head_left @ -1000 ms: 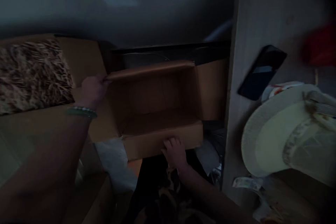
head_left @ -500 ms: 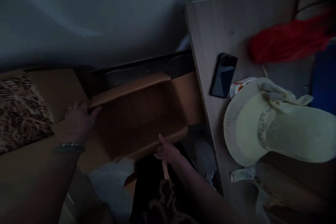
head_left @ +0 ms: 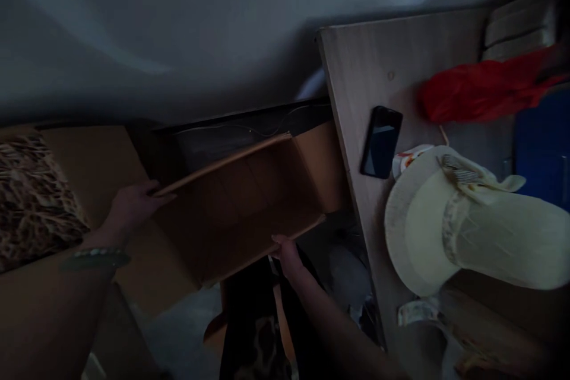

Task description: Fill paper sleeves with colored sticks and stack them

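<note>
An open cardboard box sits in front of me, its inside bare and its flaps spread outward. My left hand grips the upper left corner of its rim, thumb over the edge. On the near rim, my right hand pinches the cardboard, thumb inside and fingers partly hidden below. At the left stands a second cardboard box, filled with a heap of thin brownish pieces that I cannot name for sure.
Right of the box is a wooden table bearing a phone, a cream hat, a red plastic bag and a banknote-like paper strip. A pale wall rises behind. A thin cable runs along its foot.
My left hand has closed on the box's corner, and my right hand has closed on the near rim. The far flap or wall of the box stands more upright. The view has shifted slightly.
</note>
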`<state>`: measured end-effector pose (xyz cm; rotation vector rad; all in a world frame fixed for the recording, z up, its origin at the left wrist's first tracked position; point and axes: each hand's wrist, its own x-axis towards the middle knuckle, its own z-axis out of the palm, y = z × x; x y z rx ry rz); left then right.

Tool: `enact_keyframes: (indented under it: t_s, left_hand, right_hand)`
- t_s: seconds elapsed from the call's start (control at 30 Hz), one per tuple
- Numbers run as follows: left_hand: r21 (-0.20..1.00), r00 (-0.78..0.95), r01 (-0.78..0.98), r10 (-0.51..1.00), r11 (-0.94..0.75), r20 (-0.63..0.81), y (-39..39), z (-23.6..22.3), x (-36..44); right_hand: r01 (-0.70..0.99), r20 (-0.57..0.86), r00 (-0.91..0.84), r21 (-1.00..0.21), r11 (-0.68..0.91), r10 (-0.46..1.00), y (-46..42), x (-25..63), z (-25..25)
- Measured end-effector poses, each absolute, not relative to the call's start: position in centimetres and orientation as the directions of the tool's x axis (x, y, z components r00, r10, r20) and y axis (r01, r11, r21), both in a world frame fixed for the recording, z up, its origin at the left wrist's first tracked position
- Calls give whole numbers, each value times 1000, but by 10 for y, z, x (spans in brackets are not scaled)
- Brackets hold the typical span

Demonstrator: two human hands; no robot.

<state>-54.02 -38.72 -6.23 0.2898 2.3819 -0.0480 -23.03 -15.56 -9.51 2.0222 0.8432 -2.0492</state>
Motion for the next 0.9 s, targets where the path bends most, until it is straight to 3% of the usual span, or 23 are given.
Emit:
enact_keyframes:
  t_s: [0.17,0.33,0.6,0.77,0.9]
  left_hand:
    - [20,-682,326,250,945,-688,-370,-51,-536]
    - [137,-627,513,479,847,-615,-314,-52,-539]
    - [95,-720,386,364,918,-591,-302,-61,-559]
    - [29,-695,410,333,912,-637,-318,-48,-559]
    - [19,-712,422,344,906,-612,-323,-49,-557]
  right_hand:
    - [525,-972,-22,-210,-825,234,-154,-231,-90]
    - [449,-976,-58,-213,-868,210,-134,-216,-88]
    - [608,-981,-48,-178,-773,189,-108,-237,-85]
    - [671,-997,-53,-75,-738,53,-118,-238,-89]
    - [716,-993,-26,-99,-691,114,-130,-235,-94]
